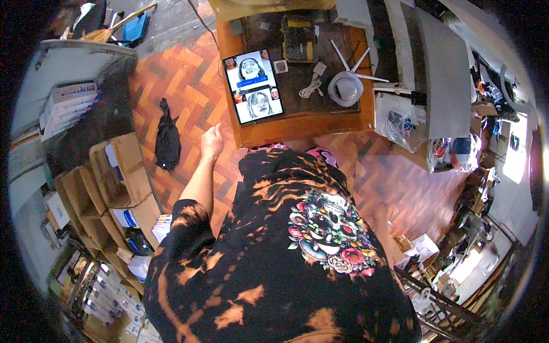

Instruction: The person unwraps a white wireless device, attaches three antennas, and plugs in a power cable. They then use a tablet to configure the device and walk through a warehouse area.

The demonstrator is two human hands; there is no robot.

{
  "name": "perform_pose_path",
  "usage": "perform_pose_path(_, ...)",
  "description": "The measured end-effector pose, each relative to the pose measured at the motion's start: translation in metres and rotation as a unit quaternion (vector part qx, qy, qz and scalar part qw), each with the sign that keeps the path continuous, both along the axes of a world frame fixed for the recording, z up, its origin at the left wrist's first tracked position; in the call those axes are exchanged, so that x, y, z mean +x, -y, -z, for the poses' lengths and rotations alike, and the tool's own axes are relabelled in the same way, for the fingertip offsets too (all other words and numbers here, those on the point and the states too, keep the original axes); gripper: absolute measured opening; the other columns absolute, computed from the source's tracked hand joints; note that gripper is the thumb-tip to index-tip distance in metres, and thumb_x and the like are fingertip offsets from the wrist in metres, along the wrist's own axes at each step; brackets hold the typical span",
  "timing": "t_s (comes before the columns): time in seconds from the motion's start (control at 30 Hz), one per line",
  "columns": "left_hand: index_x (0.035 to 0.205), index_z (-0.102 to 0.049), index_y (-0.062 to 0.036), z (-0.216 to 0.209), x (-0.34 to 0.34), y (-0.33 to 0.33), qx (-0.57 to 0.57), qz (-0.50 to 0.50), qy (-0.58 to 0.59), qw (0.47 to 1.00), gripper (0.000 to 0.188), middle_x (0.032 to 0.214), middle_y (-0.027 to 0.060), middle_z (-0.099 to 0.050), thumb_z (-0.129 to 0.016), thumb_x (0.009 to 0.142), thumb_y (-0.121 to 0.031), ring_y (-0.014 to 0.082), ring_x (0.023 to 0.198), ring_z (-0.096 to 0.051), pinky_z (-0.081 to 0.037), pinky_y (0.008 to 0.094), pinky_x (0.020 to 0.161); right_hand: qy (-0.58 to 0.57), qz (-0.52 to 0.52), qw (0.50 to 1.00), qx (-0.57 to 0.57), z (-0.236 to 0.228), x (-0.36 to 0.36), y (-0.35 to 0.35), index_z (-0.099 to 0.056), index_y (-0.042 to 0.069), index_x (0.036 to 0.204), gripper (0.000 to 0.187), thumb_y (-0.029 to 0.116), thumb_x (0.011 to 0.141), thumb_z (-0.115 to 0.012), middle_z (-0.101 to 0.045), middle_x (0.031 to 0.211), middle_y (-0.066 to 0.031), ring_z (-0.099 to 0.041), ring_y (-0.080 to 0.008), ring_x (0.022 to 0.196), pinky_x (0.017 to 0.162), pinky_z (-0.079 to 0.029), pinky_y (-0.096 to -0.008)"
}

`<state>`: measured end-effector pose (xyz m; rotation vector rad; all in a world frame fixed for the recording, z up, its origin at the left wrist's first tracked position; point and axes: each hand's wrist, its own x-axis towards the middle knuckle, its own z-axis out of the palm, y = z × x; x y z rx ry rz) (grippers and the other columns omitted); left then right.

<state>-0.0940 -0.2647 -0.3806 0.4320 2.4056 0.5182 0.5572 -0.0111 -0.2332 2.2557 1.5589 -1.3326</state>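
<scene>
My left hand (212,142) hangs over the floor at the near left of the wooden desk (297,129). Its fingers are curled in with the thumb uppermost, and nothing sticks out of it. Nearest to it, on the desk's left side, lies a flat black-bordered panel (253,87) with pictures of faces. My right hand is out of sight; only a blurred part of the right arm (382,220) shows beside my shirt. On the desk are a coiled white cable (310,89), a white adapter (319,69), and a white router (346,89) with three antennas.
A black cloth item (167,140) lies on the herringbone floor (157,80). Cardboard compartments (108,186) with small boxes stand at left. Right of the desk are a clear plastic bag (403,123) and a grey cabinet (443,80). A black and yellow case (299,39) sits at the desk's back.
</scene>
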Motion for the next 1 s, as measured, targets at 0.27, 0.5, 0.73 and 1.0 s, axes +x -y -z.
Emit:
perform_pose_path(0.27, 0.110, -0.063, -0.0050, 0.003, 0.030, -0.023, 0.151, 0.074, -0.091, 0.982, 0.020, 0.119, 0.0170, -0.060, -0.061, 0.091, -0.012, 0.0385, 0.112, -0.060, -0.049, 0.0480, 0.094, -0.065, 0.033, 0.997, 0.005, 0.009, -0.070, -0.062, -0.061, 0.002, 0.119, 0.025, 0.018, 0.099, -0.057, -0.065, 0.089, -0.0078, -0.064, -0.0176, 0.072, 0.064, -0.053, -0.0321)
perform_pose_path(0.5, 0.093, -0.070, -0.0055, -0.022, 0.034, -0.060, 0.186, 0.208, -0.224, 0.934, 0.012, 0.122, 0.0119, -0.061, -0.068, 0.088, -0.016, 0.0348, 0.127, -0.050, -0.037, 0.0520, 0.106, -0.010, -0.025, 0.998, -0.054, 0.016, -0.088, -0.016, -0.066, 0.000, 0.111, 0.024, 0.018, 0.099, -0.056, -0.068, 0.092, -0.0076, -0.064, -0.0174, 0.072, 0.065, -0.051, -0.0308)
perform_pose_path(0.73, 0.089, -0.076, -0.0076, -0.029, 0.034, -0.085, 0.156, 0.296, -0.219, 0.916, 0.021, 0.133, 0.0058, -0.060, -0.069, 0.089, -0.028, 0.0352, 0.137, -0.042, -0.028, 0.0571, 0.112, -0.048, -0.042, 0.993, -0.099, 0.048, -0.025, 0.053, -0.068, 0.002, 0.100, 0.019, 0.012, 0.101, -0.052, -0.066, 0.078, -0.0082, -0.061, -0.0188, 0.063, 0.053, -0.047, -0.0341)
perform_pose_path(1.0, 0.087, -0.078, -0.0076, -0.031, 0.023, -0.099, 0.134, 0.365, -0.188, 0.902, 0.026, 0.132, 0.0076, -0.063, -0.067, 0.091, -0.031, 0.0345, 0.139, -0.040, -0.026, 0.0565, 0.113, 0.084, -0.266, 0.960, 0.015, 0.060, 0.004, 0.068, -0.069, -0.002, 0.108, 0.031, 0.024, 0.100, -0.055, -0.070, 0.087, -0.0271, -0.070, -0.0428, 0.085, 0.069, -0.052, -0.0489)
